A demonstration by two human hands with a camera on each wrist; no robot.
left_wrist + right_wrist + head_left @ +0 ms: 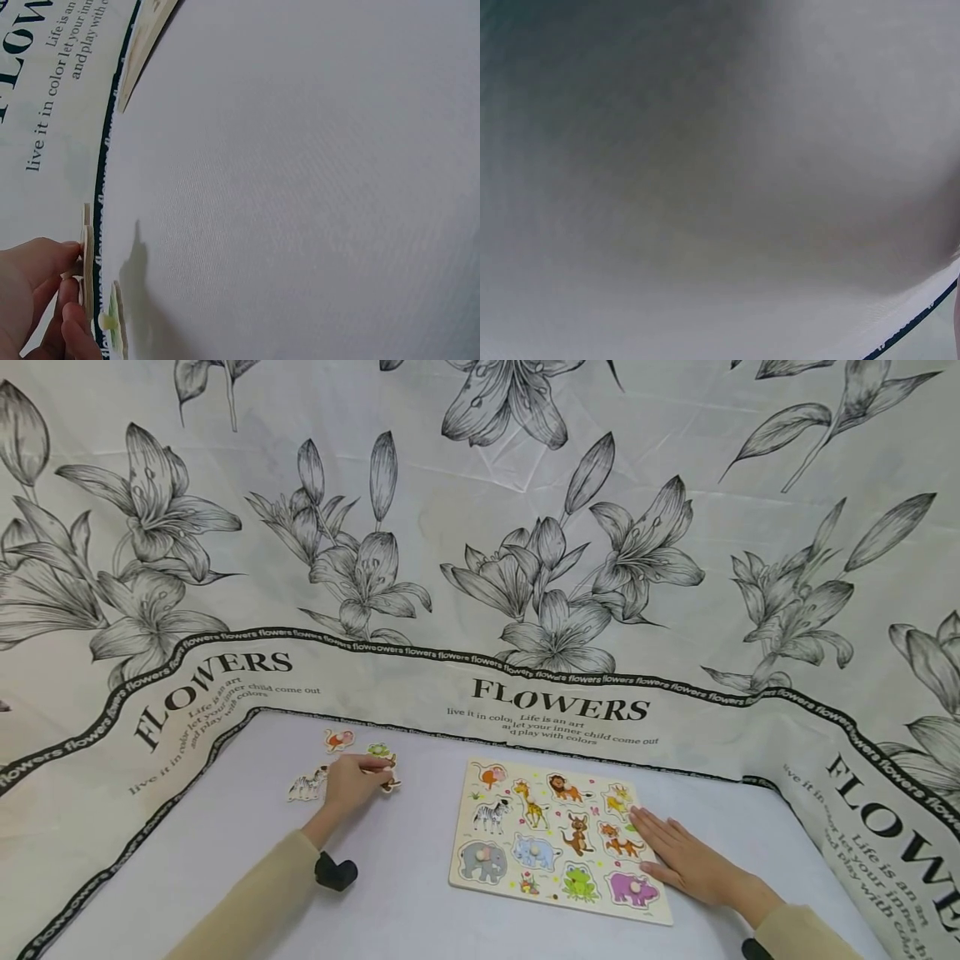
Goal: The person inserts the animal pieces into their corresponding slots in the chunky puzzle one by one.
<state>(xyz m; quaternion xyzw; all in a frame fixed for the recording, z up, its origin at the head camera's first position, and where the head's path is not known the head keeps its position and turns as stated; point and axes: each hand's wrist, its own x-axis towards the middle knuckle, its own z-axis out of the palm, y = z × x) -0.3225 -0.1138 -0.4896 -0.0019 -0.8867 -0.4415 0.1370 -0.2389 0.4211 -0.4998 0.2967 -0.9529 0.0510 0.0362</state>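
**Left hand [351,787] pinching a puzzle piece [88,262], mostly covered up**

It's left of center in the head view, thin and edge-on from the left wrist; can't make out its picture. Right hand [693,862], fingers straight, thumb apart, touches the flat, wooden-looking board [517,893], lower right. Right wrist view's mostly grey blur.

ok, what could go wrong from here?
1. Slip: the left hand has only a fingertip pinch on a thin piece, so it might twist or drop.
2. Bump: the frog piece sits right by those fingers and could get knocked.
3. Board shift: the right hand touches the puzzle board only along its right side, so pressing elsewhere might pivot it.
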